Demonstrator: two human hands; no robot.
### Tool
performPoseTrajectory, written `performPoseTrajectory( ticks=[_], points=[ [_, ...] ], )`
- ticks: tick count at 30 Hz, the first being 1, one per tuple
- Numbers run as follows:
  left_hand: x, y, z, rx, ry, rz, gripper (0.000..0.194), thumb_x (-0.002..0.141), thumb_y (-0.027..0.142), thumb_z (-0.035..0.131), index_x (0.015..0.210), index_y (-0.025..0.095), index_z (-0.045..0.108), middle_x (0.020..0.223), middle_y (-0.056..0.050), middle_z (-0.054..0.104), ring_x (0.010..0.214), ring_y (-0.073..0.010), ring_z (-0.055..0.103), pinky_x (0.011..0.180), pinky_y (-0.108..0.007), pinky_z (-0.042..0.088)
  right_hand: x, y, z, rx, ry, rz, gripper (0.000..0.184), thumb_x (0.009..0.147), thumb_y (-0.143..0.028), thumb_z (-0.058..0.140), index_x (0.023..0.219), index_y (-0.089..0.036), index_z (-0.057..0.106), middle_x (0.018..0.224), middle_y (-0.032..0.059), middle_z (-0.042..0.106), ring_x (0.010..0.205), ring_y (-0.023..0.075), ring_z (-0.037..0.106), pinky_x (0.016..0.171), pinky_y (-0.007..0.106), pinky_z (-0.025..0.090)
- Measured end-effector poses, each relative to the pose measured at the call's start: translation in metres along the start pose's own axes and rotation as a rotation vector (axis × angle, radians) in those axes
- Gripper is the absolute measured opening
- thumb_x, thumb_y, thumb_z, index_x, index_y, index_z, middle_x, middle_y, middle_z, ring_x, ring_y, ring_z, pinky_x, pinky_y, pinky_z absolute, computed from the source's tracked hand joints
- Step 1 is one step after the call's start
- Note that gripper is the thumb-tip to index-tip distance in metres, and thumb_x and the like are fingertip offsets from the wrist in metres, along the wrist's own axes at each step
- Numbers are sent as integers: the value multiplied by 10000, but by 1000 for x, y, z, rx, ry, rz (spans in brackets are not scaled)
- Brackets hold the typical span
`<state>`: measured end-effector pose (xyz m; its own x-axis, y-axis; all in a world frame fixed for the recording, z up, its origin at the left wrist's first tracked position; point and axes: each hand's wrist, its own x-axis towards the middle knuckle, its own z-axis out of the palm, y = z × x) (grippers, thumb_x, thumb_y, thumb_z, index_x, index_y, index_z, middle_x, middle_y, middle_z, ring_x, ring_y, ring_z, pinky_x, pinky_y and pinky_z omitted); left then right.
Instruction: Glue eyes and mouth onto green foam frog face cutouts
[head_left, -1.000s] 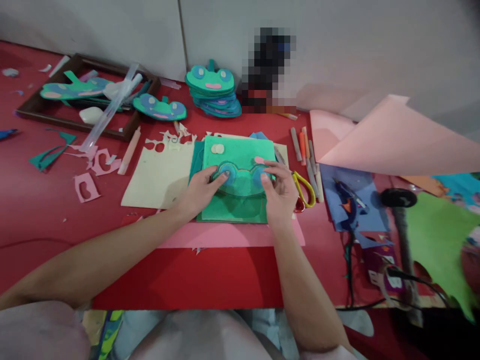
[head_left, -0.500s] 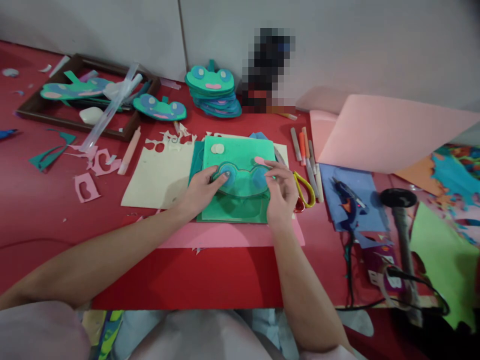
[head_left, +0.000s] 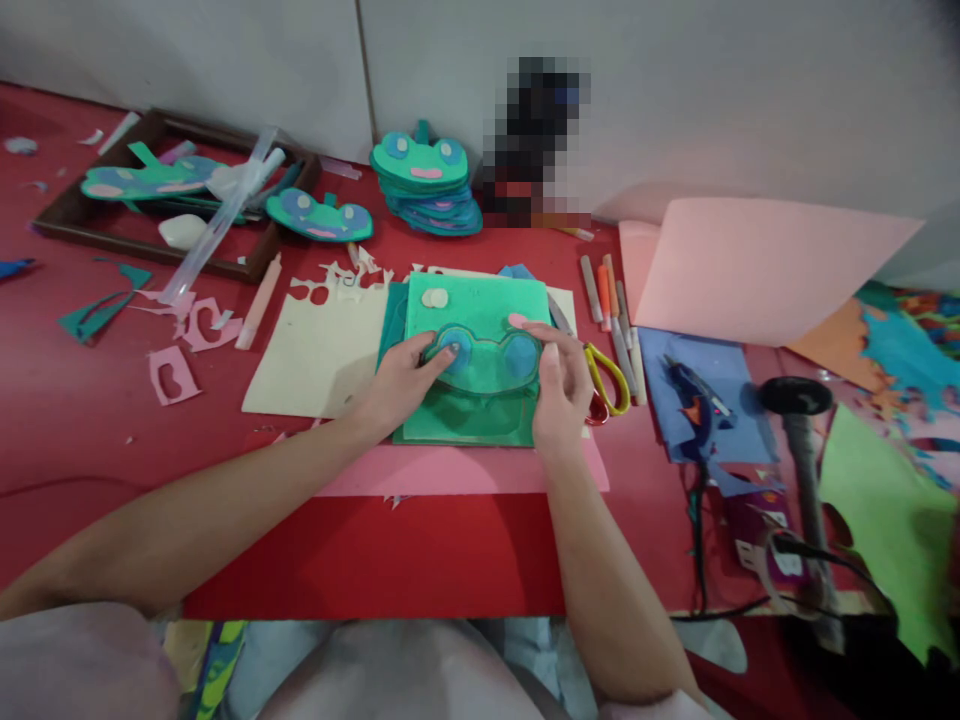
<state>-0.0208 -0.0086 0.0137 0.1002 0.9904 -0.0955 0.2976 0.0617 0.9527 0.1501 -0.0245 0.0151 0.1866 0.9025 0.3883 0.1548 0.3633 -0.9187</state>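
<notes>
A green foam frog face (head_left: 487,368) with two blue eye circles is held over a stack of green foam sheets (head_left: 480,290). My left hand (head_left: 409,372) is closed on its left end, the thumb pressing on the left blue circle (head_left: 455,350). Around its right edge curls my right hand (head_left: 564,375), thumb beside the right blue circle (head_left: 522,354) and index finger along the top. Two small white discs (head_left: 434,298) and a pink oval (head_left: 517,321) lie on the top sheet. Yellow-handled scissors (head_left: 611,378) rest just right of my right hand.
Finished frog faces (head_left: 420,165) are piled at the back, with others by a brown frame (head_left: 56,225). Right of the scissors lie several markers (head_left: 604,295), a glue gun (head_left: 701,390) with a cord, and a curled pink sheet (head_left: 757,270). Cream foam (head_left: 300,350) lies left.
My right hand has shifted from a pinch over the right blue circle to the frog face's right edge, uncovering that circle. My left hand stays put. The curled pink sheet has sagged slightly.
</notes>
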Motion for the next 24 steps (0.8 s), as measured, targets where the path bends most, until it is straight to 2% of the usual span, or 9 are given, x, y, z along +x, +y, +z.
performPoseTrajectory(
  ticks=[5,9,24],
  points=[
    [0,-2,-1,11,1,5,265,814,384,503,641,197,432,616,32,349,575,-108,330,539,-238,293,1,3,1,38,12,-31,84,841,-283,547,920,-260,568,1084,17,612,1120,184,557,1021,463,386],
    [1,-5,0,-2,-10,13,265,815,404,502,659,196,454,627,29,386,595,-110,358,557,-237,314,1,5,1,27,20,-29,98,813,-255,588,900,-245,543,1088,24,609,1120,190,555,997,470,399],
    [1,-4,0,-11,-5,1,264,817,395,510,657,190,465,631,32,414,598,-106,378,552,-227,327,2,5,1,-22,5,-63,49,822,-222,574,862,-240,553,1091,23,602,1121,187,549,997,458,403]
  ],
)
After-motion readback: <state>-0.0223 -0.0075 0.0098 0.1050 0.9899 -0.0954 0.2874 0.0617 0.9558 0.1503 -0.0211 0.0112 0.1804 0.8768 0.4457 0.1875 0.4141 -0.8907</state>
